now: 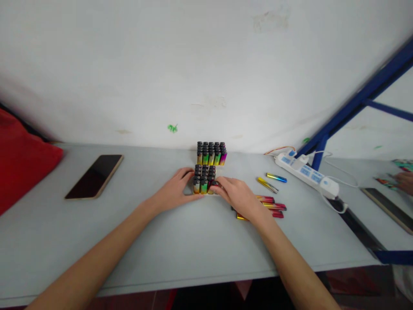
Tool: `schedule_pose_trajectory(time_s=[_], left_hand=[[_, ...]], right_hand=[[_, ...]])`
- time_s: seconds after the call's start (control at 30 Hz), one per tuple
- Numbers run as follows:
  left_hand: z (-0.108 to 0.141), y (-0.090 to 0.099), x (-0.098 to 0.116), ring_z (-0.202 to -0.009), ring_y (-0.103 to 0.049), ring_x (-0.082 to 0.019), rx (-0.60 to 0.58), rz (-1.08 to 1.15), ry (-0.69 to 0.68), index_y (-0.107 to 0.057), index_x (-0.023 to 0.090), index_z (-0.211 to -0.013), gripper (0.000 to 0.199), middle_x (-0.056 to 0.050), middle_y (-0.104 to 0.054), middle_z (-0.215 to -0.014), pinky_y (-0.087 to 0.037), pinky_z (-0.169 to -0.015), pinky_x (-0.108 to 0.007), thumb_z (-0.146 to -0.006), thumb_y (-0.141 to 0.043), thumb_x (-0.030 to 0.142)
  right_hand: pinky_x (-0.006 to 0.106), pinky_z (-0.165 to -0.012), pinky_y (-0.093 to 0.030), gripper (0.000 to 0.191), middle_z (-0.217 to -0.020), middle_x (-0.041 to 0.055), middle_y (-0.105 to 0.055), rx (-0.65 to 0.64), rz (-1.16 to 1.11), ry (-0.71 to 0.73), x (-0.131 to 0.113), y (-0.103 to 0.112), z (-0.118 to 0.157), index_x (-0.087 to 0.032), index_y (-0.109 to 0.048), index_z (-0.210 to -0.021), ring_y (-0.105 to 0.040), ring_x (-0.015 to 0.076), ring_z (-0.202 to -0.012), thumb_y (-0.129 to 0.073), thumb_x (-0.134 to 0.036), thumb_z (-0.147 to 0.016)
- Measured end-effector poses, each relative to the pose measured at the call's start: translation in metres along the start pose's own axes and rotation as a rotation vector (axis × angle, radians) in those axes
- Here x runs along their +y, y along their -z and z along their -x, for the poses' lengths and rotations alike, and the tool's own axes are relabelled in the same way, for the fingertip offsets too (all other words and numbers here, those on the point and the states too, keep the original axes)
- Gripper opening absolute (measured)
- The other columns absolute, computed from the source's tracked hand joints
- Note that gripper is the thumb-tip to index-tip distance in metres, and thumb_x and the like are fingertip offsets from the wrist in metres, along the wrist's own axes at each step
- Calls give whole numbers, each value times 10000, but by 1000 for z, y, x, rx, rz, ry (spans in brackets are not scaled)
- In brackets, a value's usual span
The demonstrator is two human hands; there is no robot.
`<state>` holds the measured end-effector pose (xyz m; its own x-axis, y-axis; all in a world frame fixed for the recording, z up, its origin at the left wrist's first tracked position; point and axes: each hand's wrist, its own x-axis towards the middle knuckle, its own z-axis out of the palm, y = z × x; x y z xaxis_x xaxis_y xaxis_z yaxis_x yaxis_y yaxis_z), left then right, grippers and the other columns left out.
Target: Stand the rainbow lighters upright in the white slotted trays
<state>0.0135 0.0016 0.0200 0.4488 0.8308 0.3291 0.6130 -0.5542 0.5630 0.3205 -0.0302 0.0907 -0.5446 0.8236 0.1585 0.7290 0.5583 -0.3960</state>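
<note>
Several cigarette lighters stand upright in a tight front block (204, 186), with black tops and shiny bodies in silver, green and yellow. My left hand (176, 189) cups the block's left side, fingers apart, thumb along its front foot. At the right front corner, my right hand (237, 193) pinches a lighter (215, 184) with a dark top; its body is mostly hidden by the fingers. Behind stands a second upright block of lighters (212, 154). Right of my right hand lies a loose pile of red and yellow lighters (274, 206), partly covered by my wrist.
A yellow lighter (267, 184) and a blue one (276, 177) lie apart at right. Beyond are a white power strip (306, 174) with cables and a blue metal frame (342, 105). A phone (95, 176) and red cloth (22, 159) are at left. Another person's hand (405, 181) shows far right.
</note>
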Motion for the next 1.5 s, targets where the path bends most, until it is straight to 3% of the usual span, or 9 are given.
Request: schedule_pose_trajectory(time_s=[0.3, 0.5, 0.67, 0.77, 0.93, 1.03, 1.17, 1.37, 1.5], left_hand=[[0, 0, -6, -1569, -772, -475, 8, 10, -15, -846, 266, -1525, 785, -187, -808, -1648, -640, -1417, -664, -1034, -915, 874], [0, 1, -9, -1592, -767, -489, 5, -9, 3, -845, 264, -1540, 872, -197, -800, -1672, -627, -1437, -676, -1013, -879, 957], [-1, 0, -10, -1612, -756, -493, -4, -38, 14, -826, 247, -1575, 944, -213, -783, -1706, -617, -1449, -685, -1010, -835, 1004], [-2, 0, -10, -1606, -762, -499, -10, -46, 17, -843, 254, -1528, 920, -211, -782, -1712, -620, -1452, -680, -1010, -820, 1013], [-3, -1, -10, -1614, -762, -491, -1, -54, 9, -851, 282, -1504, 901, -182, -787, -1720, -605, -1474, -643, -1010, -795, 1034], [-3, -1, -9, -1602, -768, -496, -2, -48, 11, -854, 281, -1496, 926, -183, -791, -1706, -610, -1467, -649, -1001, -775, 1060], [-3, -1, -10, -1606, -764, -490, -3, -33, 12, -848, 286, -1515, 945, -174, -789, -1704, -605, -1470, -650, -1012, -745, 1080], [-2, 0, -13, -1612, -754, -510, -11, -3, 4, -852, 290, -1537, 958, -174, -796, -1715, -614, -1457, -665, -1006, -763, 1083], [-2, 2, -16, -1606, -762, -515, -16, 6, 0, -846, 284, -1559, 960, -175, -794, -1732, -615, -1457, -668, -999, -790, 1061]], right_hand=[[344, -884, -524, 232, -1215, 123, -947, -135, 34, -22, -5, 15, -6, -246, -810, -1298, -882, 314, -1043, -681, -426, -1364], [350, -861, -523, 310, -1115, 119, -935, -85, 18, -73, -5, 17, -9, -245, -845, -1220, -856, 307, -968, -731, -510, -1334], [342, -856, -582, 357, -934, 50, -883, 101, -167, -105, 46, 44, 29, -241, -860, -1119, -796, 244, -843, -710, -492, -1324], [387, -925, -664, 272, -1074, 97, -925, 185, -138, -147, 82, 65, 72, -246, -901, -1147, -841, 275, -935, -740, -430, -1266], [483, -1075, -734, 216, -1377, 135, -956, 135, -35, -246, 113, 77, 117, -279, -959, -1292, -899, 329, -1140, -800, -391, -1198], [519, -1164, -710, 197, -1384, 144, -958, 19, -12, -236, 121, 69, 110, -273, -971, -1291, -893, 365, -1263, -875, -367, -1146], [471, -1046, -680, 168, -1167, 138, -949, -67, -66, -204, 122, 62, 84, -229, -953, -1163, -873, 339, -1082, -849, -359, -1146], [412, -788, -624, 524, -1037, 92, -903, 203, -437, -289, 108, 61, 57, -213, -962, -1286, -715, 229, -727, -819, -698, -1145], [413, -875, -645, 543, -1063, 84, -926, 363, -723, -334, 92, 48, 23, -238, -956, -1076, -777, 260, -916, -1071, -730, -877]])
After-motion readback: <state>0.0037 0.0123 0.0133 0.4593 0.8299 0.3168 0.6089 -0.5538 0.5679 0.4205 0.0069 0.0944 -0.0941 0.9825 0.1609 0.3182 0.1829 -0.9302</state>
